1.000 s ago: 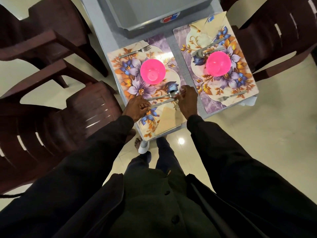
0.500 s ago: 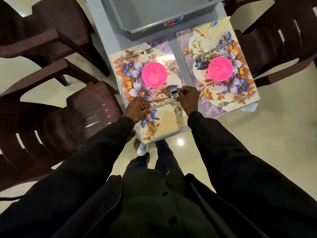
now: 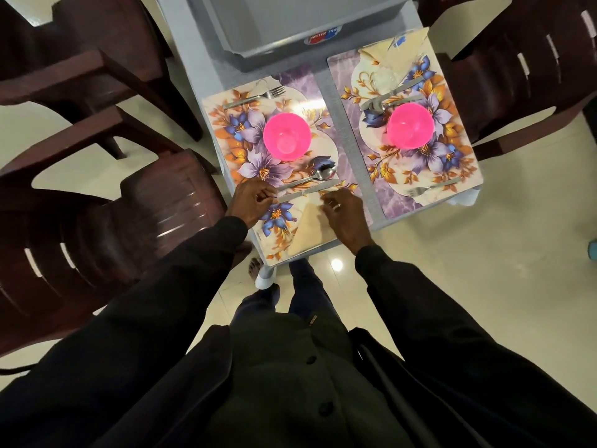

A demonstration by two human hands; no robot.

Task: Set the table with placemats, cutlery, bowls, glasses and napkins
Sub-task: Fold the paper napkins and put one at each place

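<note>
Dark brown slatted chairs (image 3: 145,205) on glossy cream floor tiles (image 3: 484,286), flanking a small grey table (image 3: 187,43). "MASTER" readable on the grey plastic tray (image 3: 274,43). Left hand (image 3: 253,202) on the floral placemat (image 3: 223,130), grip pinching the steel knife (image 3: 307,193) by its handle. Right hand (image 3: 344,210) over the beige folded napkin (image 3: 310,227), fingers loosely curled, gripping nothing.

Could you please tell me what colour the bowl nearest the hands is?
The bowl is bright pink, seen best in the head view.
</note>
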